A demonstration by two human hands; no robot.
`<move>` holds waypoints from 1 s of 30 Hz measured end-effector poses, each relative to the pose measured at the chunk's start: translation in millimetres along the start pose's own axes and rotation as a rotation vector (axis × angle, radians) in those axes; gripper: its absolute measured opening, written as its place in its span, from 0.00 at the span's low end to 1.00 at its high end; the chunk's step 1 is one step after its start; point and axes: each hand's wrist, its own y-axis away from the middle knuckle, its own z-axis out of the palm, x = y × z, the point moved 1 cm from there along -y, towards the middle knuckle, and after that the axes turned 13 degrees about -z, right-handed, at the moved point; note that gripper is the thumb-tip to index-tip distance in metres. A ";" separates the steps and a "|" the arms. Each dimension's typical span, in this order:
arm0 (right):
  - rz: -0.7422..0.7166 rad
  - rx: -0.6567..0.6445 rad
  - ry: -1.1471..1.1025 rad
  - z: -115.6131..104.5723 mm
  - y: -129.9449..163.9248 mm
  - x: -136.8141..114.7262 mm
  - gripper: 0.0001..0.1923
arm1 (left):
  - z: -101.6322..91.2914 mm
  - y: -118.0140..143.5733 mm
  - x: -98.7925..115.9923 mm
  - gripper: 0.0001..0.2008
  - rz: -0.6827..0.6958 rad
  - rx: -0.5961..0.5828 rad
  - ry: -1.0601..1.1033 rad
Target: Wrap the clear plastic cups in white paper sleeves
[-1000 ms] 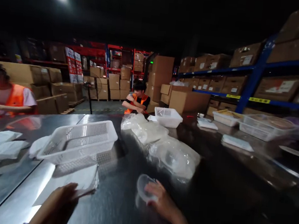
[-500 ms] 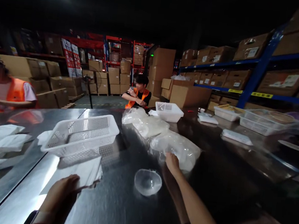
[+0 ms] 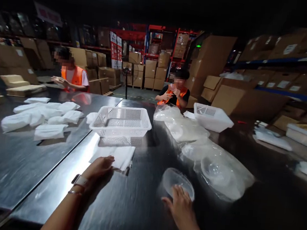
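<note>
While the clear round plastic bowl [image 3: 178, 182] is touched by flat right hand [image 3: 180, 206] | thin white paper stack [image 3: 116, 157] pressed by open left hand [image 3: 99, 167] | firm grip needed next

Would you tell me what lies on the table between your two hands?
In the head view, only bare shiny table lies between the left hand, resting on the white bags, and the right hand at the clear bowl.
</note>
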 end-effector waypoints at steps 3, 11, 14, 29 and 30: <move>0.064 -0.019 0.006 1.2 -1.8 4.6 0.17 | -1.4 3.1 17.4 0.21 -0.073 0.000 -0.087; 0.053 -0.043 0.079 -5.1 4.8 -1.5 0.19 | 19.4 2.8 72.2 0.10 -0.192 0.098 -0.316; 0.113 -0.122 0.107 -8.5 -0.7 -1.6 0.17 | 24.7 5.7 76.5 0.13 -0.206 0.083 -0.363; -0.086 -0.048 -0.040 2.6 4.8 37.9 0.20 | 5.8 24.9 87.1 0.16 -0.143 0.229 -0.466; -0.095 -0.036 0.002 4.5 9.4 35.4 0.21 | 5.1 30.2 91.4 0.17 -0.137 0.242 -0.467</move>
